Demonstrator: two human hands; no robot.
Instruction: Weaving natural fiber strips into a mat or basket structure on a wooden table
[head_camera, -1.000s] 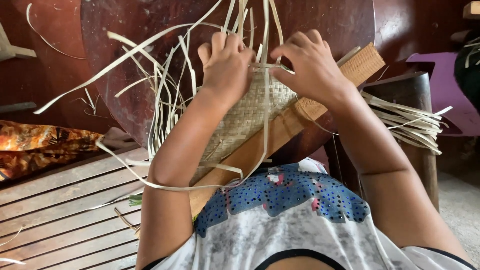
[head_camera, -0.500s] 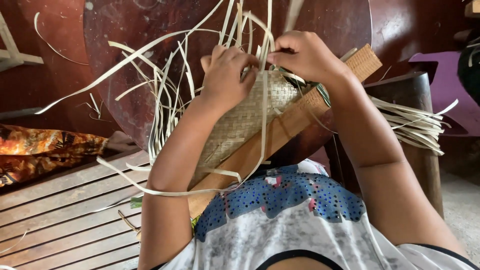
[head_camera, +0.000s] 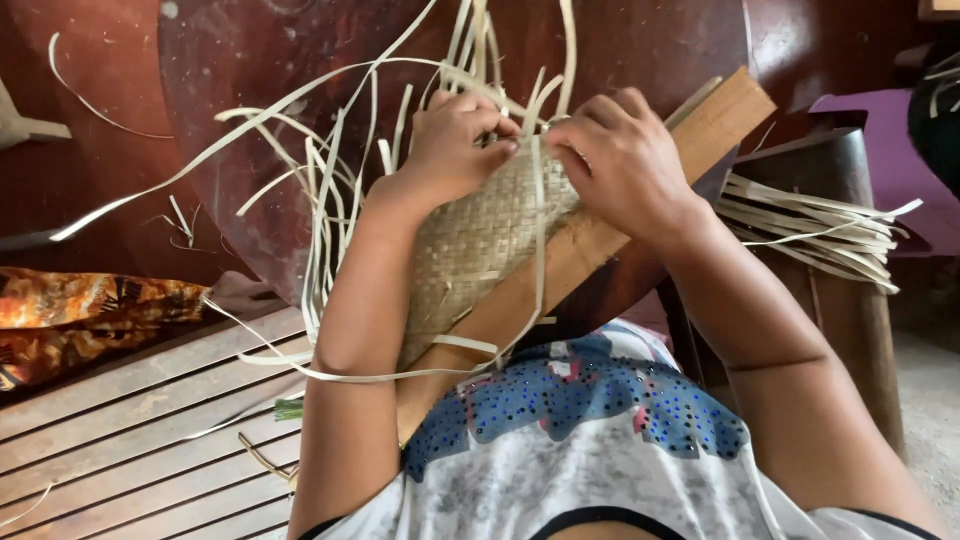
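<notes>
Overhead, both hands work at the top edge of a woven mat (head_camera: 480, 235) lying on a wooden board (head_camera: 600, 235) that slants from lap to upper right. Left hand (head_camera: 455, 140) is curled tight, pinching pale strips (head_camera: 330, 190) at the weave edge. Right hand (head_camera: 620, 160), just beside it, has fingers bent, pressing a strip onto the mat. Beyond the hands: a dark round table (head_camera: 250, 120). Left of them: a slatted wooden floor (head_camera: 130, 400), a patterned cloth (head_camera: 70, 315). Right: a bundle of strips (head_camera: 810, 225) on a post. Versus half a second ago, the right hand has dropped lower onto the mat.
</notes>
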